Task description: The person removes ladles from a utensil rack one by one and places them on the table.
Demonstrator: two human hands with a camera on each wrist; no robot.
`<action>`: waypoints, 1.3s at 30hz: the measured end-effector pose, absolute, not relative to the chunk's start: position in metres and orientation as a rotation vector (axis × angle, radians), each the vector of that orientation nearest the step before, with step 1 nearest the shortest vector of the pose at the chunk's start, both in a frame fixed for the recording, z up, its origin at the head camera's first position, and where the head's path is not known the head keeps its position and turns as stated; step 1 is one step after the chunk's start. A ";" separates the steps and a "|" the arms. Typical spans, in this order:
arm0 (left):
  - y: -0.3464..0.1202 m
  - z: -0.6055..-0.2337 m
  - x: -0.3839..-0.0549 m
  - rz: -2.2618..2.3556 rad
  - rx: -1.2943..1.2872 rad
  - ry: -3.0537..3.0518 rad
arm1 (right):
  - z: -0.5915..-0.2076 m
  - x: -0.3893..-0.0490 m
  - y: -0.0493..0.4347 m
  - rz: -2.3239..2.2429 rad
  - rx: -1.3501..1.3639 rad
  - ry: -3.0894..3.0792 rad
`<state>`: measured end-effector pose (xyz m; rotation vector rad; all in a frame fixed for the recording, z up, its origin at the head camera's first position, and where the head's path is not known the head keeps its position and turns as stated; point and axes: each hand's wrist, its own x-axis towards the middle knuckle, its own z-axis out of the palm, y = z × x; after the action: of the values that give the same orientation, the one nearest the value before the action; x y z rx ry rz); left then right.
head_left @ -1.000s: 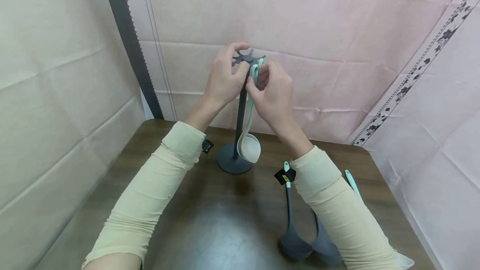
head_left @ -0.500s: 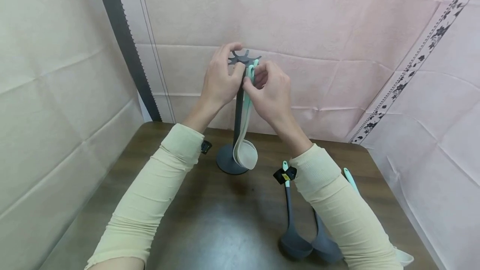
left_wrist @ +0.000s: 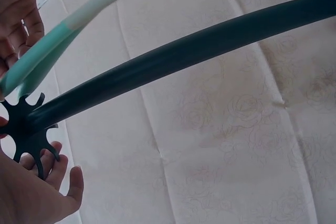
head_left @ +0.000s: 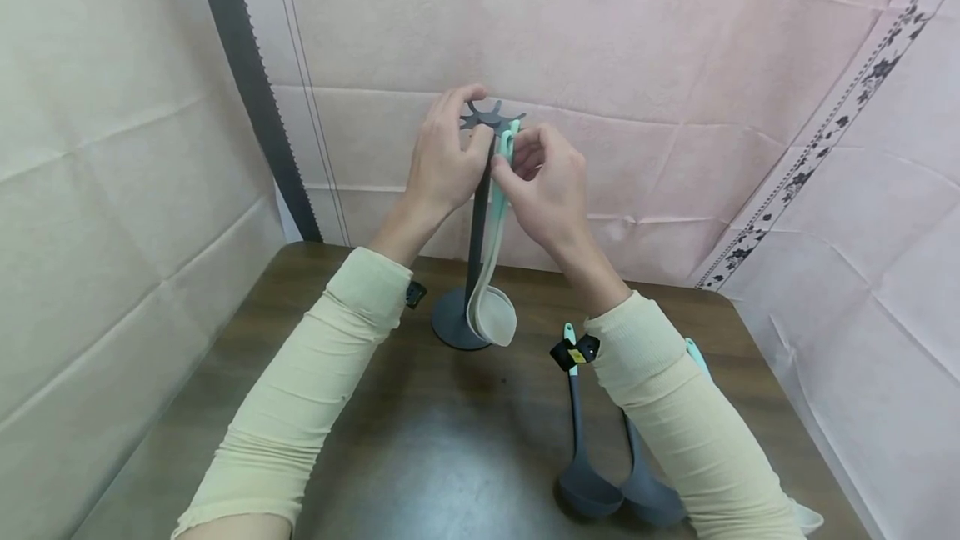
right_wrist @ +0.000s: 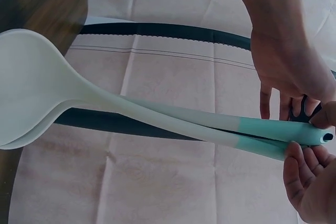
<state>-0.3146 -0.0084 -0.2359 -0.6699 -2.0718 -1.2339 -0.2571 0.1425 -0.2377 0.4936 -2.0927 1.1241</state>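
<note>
A dark utensil stand (head_left: 480,215) with a crown of curved hooks stands upright toward the back of the table. My left hand (head_left: 444,152) grips that crown (left_wrist: 23,127), its fingers around the hooks. Two white ladles with mint handle ends hang side by side along the post's right; the front ladle (head_left: 497,317) partly covers the rear ladle (right_wrist: 50,124). My right hand (head_left: 551,177) pinches the front ladle's mint handle (right_wrist: 283,131) near its holed end, between thumb and fingers. Whether that hole is over a hook is hidden.
On the wooden table (head_left: 420,440), a dark ladle (head_left: 588,486) and another dark utensil (head_left: 651,494) lie at the front right. My right sleeve partly covers a mint handle (head_left: 697,357) and a white utensil end (head_left: 808,517). Pale cloth walls (head_left: 600,40) enclose the table.
The front ladle's bowl has dropped slightly relative to the stand's base. Both hands keep their holds, with only small shifts.
</note>
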 end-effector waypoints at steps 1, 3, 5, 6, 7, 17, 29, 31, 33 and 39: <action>-0.008 -0.236 -0.315 -1.233 -0.673 -2.070 | -0.238 -0.257 0.143 1.131 0.492 -2.091; -0.009 -0.236 -0.315 -1.237 -0.681 -2.067 | -0.237 -0.257 0.143 1.145 0.489 -2.089; -0.009 -0.236 -0.315 -1.238 -0.688 -2.065 | -0.237 -0.256 0.144 1.150 0.488 -2.090; -0.009 -0.236 -0.315 -1.238 -0.689 -2.064 | -0.236 -0.256 0.144 1.153 0.487 -2.094; -0.009 -0.236 -0.315 -1.240 -0.690 -2.063 | -0.236 -0.256 0.144 1.156 0.487 -2.096; -0.010 -0.235 -0.316 -1.244 -0.708 -2.057 | -0.238 -0.256 0.143 1.310 0.529 -2.055; -0.011 -0.236 -0.315 -1.243 -0.719 -2.066 | -0.242 -0.259 0.146 1.402 0.575 -2.009; -0.012 -0.236 -0.315 -1.248 -0.718 -2.063 | -0.243 -0.257 0.146 1.420 0.579 -1.990; -0.013 -0.236 -0.316 -1.251 -0.712 -2.060 | -0.244 -0.256 0.146 1.427 0.596 -1.971; -0.012 -0.238 -0.318 -1.268 -0.711 -2.039 | -0.245 -0.248 0.150 1.400 0.613 -1.973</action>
<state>-0.3179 -0.0120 -0.2382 -0.7112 -2.0388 -1.2685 -0.2480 0.1496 -0.2446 0.6130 -1.9731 1.3999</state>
